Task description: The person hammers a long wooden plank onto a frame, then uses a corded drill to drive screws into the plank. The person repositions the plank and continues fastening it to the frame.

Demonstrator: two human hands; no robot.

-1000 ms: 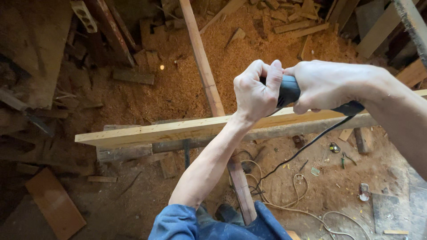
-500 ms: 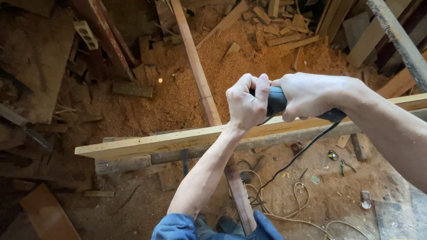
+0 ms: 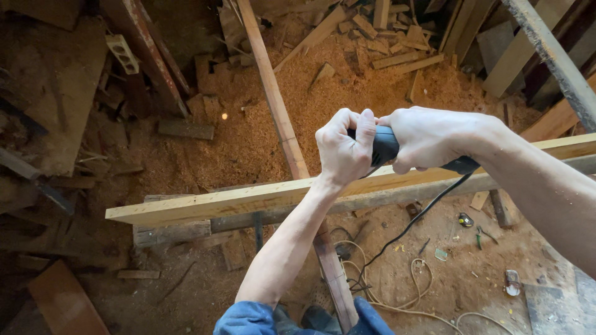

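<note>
A person's left hand (image 3: 343, 149) and right hand (image 3: 428, 138) were both wrapped tight around a dark power tool (image 3: 386, 147), fingers curled shut on its body, seen from above in a sawdust-strewn workshop. The left hand gripped the front of the tool and hid its working end; the right held the rear, where a black cord (image 3: 410, 226) ran down toward the floor. The tool sat just over a pale plank (image 3: 205, 205) that stretched across the view from left to right, though whether it touched the wood could not be told. A second, narrower beam (image 3: 273, 99) ran under the plank, from the top of the view down toward the person's feet. Sawdust (image 3: 298, 93) lay in a thick heap beyond the plank, ringed by wood offcuts (image 3: 397, 59). Light cable (image 3: 422, 285) coiled on the dirt floor below the arms, near pliers (image 3: 484, 236) and other small bits. Blue clothing (image 3: 248, 317) showed at the bottom edge.
</note>
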